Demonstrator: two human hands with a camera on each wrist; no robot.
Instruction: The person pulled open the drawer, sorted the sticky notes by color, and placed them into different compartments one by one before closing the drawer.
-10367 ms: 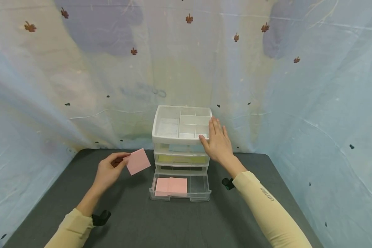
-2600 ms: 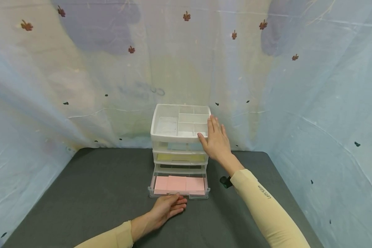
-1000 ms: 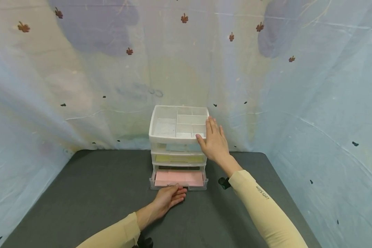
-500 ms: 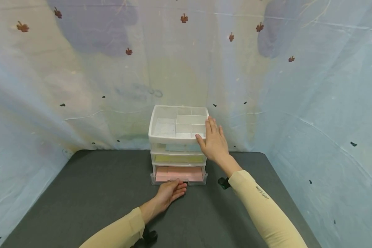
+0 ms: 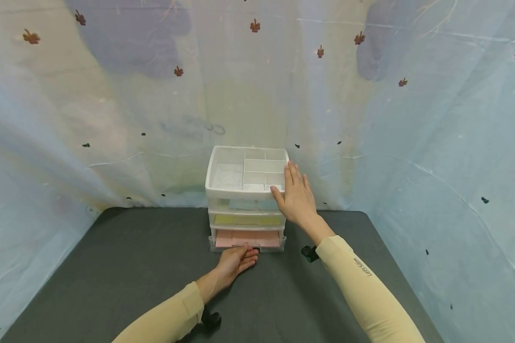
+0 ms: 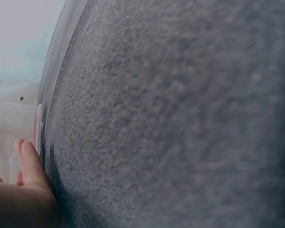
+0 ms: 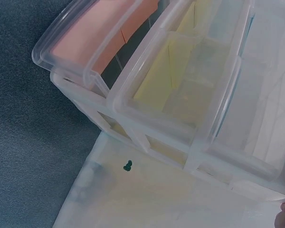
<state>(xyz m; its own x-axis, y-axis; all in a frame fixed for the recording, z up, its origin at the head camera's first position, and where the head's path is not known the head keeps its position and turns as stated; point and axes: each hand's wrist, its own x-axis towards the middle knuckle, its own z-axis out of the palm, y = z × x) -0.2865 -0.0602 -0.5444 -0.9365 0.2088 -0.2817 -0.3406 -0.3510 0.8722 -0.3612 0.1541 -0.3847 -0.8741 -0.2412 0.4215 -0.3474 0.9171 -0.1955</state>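
Note:
A white plastic drawer organizer (image 5: 228, 194) stands on the dark table, with a divided tray on top. Its clear bottom drawer (image 5: 272, 249) sticks out a little and holds pink square notes (image 5: 248, 237) side by side. My left hand (image 5: 231, 264) touches that drawer's front edge near the middle, fingers fairly straight; the left wrist view shows the hand (image 6: 28, 190) beside the drawer only partly. My right hand (image 5: 299, 197) rests on the organizer's top right edge, fingers extended. Yellow paper (image 7: 156, 71) fills the middle drawer; bluish sheets (image 5: 253, 204) show in the upper one.
The dark table (image 5: 133, 267) carries the organizer near its back edge. A pale patterned curtain (image 5: 257, 105) hangs behind and along both sides. Black bands (image 5: 310, 253) sit at both wrists.
Earlier, my left hand held a pink note beside the drawer; a third note then lay inside. Since then, my left hand has pushed the bottom drawer mostly inward. My right hand has stayed on the organizer.

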